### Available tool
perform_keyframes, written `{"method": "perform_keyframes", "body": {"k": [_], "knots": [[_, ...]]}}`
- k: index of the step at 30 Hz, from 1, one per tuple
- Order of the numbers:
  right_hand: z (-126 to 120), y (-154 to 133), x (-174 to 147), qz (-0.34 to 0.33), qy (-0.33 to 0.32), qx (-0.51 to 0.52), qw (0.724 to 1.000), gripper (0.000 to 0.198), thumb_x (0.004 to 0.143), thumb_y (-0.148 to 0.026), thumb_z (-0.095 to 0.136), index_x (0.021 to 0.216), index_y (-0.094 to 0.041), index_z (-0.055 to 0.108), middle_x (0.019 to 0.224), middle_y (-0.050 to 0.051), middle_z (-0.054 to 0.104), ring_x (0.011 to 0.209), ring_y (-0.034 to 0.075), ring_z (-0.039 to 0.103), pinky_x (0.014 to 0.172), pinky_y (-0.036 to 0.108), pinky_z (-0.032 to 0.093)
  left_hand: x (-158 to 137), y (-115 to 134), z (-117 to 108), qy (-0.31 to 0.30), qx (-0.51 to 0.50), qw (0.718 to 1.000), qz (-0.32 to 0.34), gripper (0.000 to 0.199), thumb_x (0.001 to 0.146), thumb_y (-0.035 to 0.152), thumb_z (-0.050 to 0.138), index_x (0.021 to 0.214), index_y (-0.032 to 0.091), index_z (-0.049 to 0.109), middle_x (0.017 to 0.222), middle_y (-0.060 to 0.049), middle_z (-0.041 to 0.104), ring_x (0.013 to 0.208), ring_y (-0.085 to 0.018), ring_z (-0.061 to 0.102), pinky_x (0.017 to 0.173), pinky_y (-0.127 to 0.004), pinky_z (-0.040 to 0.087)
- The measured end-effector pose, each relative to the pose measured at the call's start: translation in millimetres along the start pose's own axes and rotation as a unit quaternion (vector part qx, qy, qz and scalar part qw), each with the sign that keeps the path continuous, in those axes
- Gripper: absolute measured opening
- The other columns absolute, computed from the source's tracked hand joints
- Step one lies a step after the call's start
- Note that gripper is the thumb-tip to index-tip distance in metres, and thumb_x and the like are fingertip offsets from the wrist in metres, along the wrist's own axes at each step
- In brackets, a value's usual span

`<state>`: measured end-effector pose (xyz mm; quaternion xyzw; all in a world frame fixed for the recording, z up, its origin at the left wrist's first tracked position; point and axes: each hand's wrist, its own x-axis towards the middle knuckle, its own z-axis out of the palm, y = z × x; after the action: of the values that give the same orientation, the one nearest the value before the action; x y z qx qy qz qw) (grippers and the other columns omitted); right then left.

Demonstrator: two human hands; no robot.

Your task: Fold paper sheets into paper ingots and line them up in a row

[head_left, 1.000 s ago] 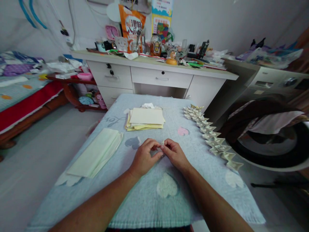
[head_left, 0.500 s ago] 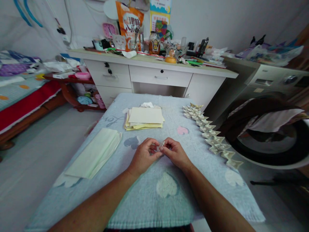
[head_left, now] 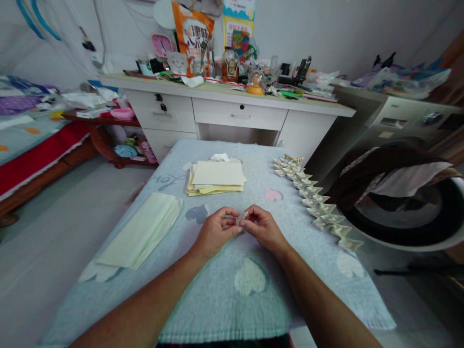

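Between my fingertips, over the middle of the cloth-covered table (head_left: 217, 304), is a small piece of folded paper (head_left: 241, 218), pale and mostly hidden. My left hand (head_left: 219, 232) pinches it from the left with thumb and fingers. From the right, my right hand (head_left: 263, 227) grips the same piece. Beyond my hands lies a stack of cream and yellow paper sheets (head_left: 218, 174). Left of my left hand is a pile of long pale green paper (head_left: 141, 232). A row of folded paper pieces with pointed tips (head_left: 315, 200) runs down the right side.
A white desk (head_left: 241, 116) crowded with jars, a pink clock (head_left: 162, 46) and an orange bag (head_left: 192, 38) stands behind the table. To the right is a washing machine (head_left: 395, 116) with clothes hanging from its door opening. A bed (head_left: 39, 150) is at the left.
Both hands stay in almost the same place, with slight finger movement on the small folded paper. The whole view has shifted a little.
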<state>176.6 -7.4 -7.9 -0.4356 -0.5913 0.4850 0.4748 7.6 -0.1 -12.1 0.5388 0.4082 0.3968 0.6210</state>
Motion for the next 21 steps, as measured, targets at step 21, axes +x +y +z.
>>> {"method": "perform_keyframes", "body": {"k": [21], "knots": [[3,-8,-5,-0.149,0.013,-0.163,0.975,0.016,0.082,-0.011,0.054,0.091,-0.021,0.063,0.085,0.003,0.053,0.076,0.014,0.053,0.069,0.027,0.043,4,-3,-1,0.037,-0.089,0.995,-0.005,0.028,0.072,0.024,0.07,0.095,0.016,0.057,0.082,-0.002,0.065,0.072,-0.014,0.064,0.065,-0.027,0.053]]}}
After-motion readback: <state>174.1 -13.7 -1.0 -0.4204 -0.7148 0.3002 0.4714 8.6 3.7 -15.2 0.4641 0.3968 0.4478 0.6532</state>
